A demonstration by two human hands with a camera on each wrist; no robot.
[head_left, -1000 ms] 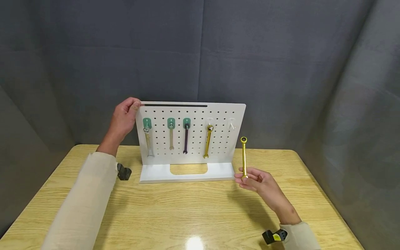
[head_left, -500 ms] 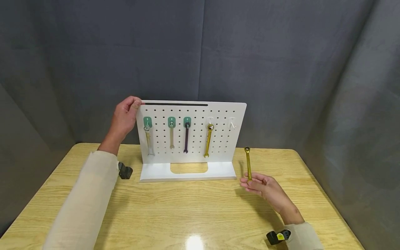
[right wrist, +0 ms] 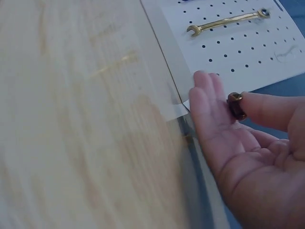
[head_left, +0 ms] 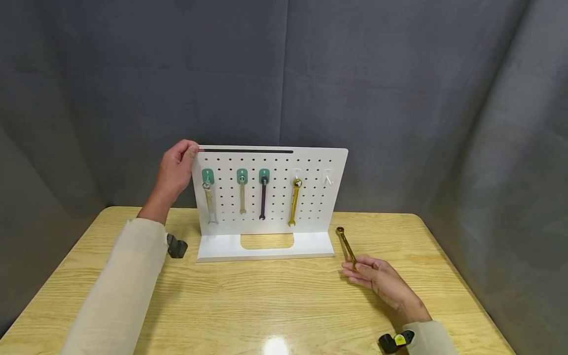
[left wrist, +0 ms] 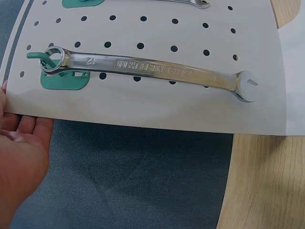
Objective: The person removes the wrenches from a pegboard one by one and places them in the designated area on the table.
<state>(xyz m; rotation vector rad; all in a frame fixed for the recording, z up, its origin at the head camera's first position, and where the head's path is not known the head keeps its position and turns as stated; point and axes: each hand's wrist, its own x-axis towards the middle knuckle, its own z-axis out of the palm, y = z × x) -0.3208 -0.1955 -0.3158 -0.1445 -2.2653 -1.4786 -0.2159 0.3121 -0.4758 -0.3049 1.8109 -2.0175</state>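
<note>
My left hand (head_left: 174, 170) grips the upper left corner of a white pegboard stand (head_left: 275, 224); in the left wrist view its fingers lie behind the board's edge. A silver combination wrench (left wrist: 152, 69) marked 12 hangs close by on a green hook (left wrist: 66, 81). Low over the table, right of the stand, my right hand (head_left: 385, 285) pinches a gold combination wrench (head_left: 347, 247) by one end between thumb and fingers. Its ring end points away and to the left. In the right wrist view the pinched end (right wrist: 236, 106) shows, with the fingers nearly straight.
Also hanging on the board are a small silver wrench (head_left: 242, 197), a purple wrench (head_left: 263, 199) and another gold wrench (head_left: 295, 202). A white hook (head_left: 328, 180) sticks out at the board's right. Dark grey curtains (head_left: 377, 98) surround the wooden table (head_left: 248, 301).
My right hand has moved slightly right and down with the gold wrench, which has tipped from near upright to leaning away and left. My left hand keeps its grip on the board.
</note>
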